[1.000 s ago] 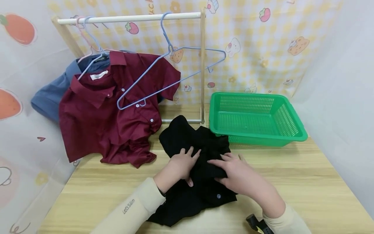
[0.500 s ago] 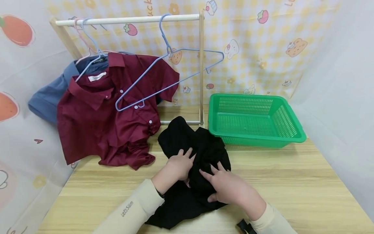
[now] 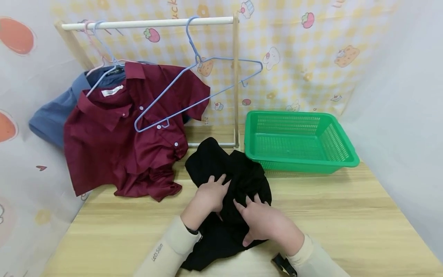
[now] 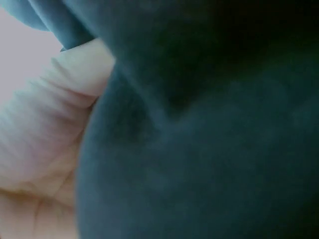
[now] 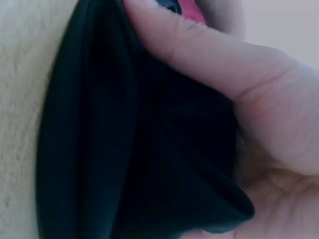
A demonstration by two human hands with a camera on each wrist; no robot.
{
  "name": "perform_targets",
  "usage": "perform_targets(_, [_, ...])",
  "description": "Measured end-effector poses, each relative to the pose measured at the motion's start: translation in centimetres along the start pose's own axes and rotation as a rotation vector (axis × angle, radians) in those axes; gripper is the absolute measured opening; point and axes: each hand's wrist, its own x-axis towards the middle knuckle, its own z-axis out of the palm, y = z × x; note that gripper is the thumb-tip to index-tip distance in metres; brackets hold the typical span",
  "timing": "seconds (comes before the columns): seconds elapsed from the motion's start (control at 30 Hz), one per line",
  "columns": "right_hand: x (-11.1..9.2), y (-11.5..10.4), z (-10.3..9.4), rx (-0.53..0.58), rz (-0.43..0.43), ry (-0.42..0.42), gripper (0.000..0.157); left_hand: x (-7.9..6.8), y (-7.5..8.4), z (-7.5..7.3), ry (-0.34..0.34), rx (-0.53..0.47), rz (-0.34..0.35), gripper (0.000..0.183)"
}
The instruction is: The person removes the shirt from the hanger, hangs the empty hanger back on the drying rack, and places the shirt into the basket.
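Note:
A crumpled black garment [image 3: 211, 246] lies on the table, gathered into folds between the two hands. My left hand [image 3: 209, 196] rests on its left side with fingers spread; the thumb is mostly hidden under the palm. Cloth fills most of the left wrist view, with part of the palm [image 4: 45, 129] behind it. On the lower right side, my right hand [image 3: 264, 221] touches the garment, fingers fanned out and thumb set apart. In the right wrist view, the thumb [image 5: 199, 55] lies along the cloth, and a fold reaches towards the palm.
A clothes rack [image 3: 149, 24] stands at the back left. On it hang a maroon shirt [image 3: 100, 150], a blue garment [image 3: 52, 119] and a bare blue hanger [image 3: 162, 94]. A green basket [image 3: 347, 140] stands at the back right. Wooden table surface [image 3: 328, 215] extends to the right.
My right hand has moved left and nearer the body, bringing the garment's right edge inward. The round button seen earlier is now hidden. My left hand has stayed nearly in place.

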Motion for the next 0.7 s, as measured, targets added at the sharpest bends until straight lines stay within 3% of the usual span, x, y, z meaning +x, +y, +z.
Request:
perform_targets(0.27, [0.49,-0.07,-0.37,-0.03,-0.001,0.012,0.106,0.44,-0.54,-0.54,-0.001,-0.044,-0.008,0.09])
perform_targets(0.57, [0.4,-0.05,-0.38,-0.007,-0.001,0.002,0.105,0.34,-0.67,-0.76,-0.017,-0.025,0.003,0.091])
perform_targets(0.7, [0.14,-0.64,0.3,-0.073,-0.011,0.034,0.102,0.07,-0.79,-0.39,-0.04,-0.017,0.01,0.097])
